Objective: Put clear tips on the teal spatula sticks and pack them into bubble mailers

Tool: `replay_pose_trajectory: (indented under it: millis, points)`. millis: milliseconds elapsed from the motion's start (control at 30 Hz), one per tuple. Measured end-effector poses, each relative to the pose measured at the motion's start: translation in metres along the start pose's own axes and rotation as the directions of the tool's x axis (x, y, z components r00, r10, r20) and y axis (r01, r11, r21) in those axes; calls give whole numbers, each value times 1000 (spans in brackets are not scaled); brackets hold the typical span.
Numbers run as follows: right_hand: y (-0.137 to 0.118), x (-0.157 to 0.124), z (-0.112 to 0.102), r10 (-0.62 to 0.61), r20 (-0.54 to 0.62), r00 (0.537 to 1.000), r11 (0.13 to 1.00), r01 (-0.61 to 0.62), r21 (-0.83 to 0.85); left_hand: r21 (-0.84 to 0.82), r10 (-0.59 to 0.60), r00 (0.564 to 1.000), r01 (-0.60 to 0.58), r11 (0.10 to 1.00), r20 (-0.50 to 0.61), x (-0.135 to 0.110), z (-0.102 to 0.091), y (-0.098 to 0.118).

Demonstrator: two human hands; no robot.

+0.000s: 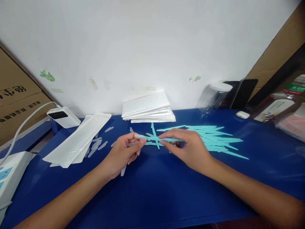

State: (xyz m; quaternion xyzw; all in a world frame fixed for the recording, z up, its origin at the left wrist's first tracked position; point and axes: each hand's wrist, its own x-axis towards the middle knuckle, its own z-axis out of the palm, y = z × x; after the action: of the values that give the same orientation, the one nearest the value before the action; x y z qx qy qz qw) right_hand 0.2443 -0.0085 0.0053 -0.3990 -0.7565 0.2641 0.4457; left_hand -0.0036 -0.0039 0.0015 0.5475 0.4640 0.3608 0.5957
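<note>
Over the middle of the table, a slim teal eyebrow razor (172, 139) lies level between my two hands. My left hand (122, 149) pinches its left end between thumb and finger, at what looks like a translucent blade cap. Another clear strip shows inside that palm. The handle is gripped by the fingertips of my right hand (192, 146). Just beneath, a second teal razor (153, 128) crosses at an angle, with others partly hidden under it. To the right spreads a pile of teal razors (212, 135). Small translucent caps (95, 145) are scattered left of my left hand.
White padded envelopes (79, 140) lie at left, and a stack of them (146, 106) leans at the wall. A white device with a cable (64, 117), clear jar (213, 98), phone (244, 93), earbud case (242, 114) and bottle (274, 108) line the blue table (147, 200).
</note>
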Motion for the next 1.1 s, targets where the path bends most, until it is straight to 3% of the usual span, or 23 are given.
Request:
replay_pose_trajectory:
  millis: [400,533,633,733,900,1000,1033,1100]
  points:
    - [1,-5,11,51,11,999,990,-52,135,57,32,999,-32,998,7,-2,1,4]
    - [4,3,4,47,8,999,998,-47,33,39,-5,1000,6,999,-11,0,1,1]
    - [12,12,-4,99,-3,995,993,-99,-69,-68,-60,998,58,996,-22,3,0,-1]
    - [22,20,-13,67,47,997,987,-60,-150,-153,-114,993,114,982,13,4,-1,-2]
    - [41,33,-57,-64,7,998,921,62,-385,-143,-100,991,112,983,87,0,-3,3]
    - [54,42,-100,187,50,981,780,-117,-614,-160,-89,991,103,982,97,-3,-5,7]
    - [58,43,-114,301,85,950,720,-168,-673,-170,-92,991,107,980,97,-3,-6,8]
    - [64,42,-138,403,116,908,681,-214,-700,-183,-101,990,117,976,94,-3,-8,9]
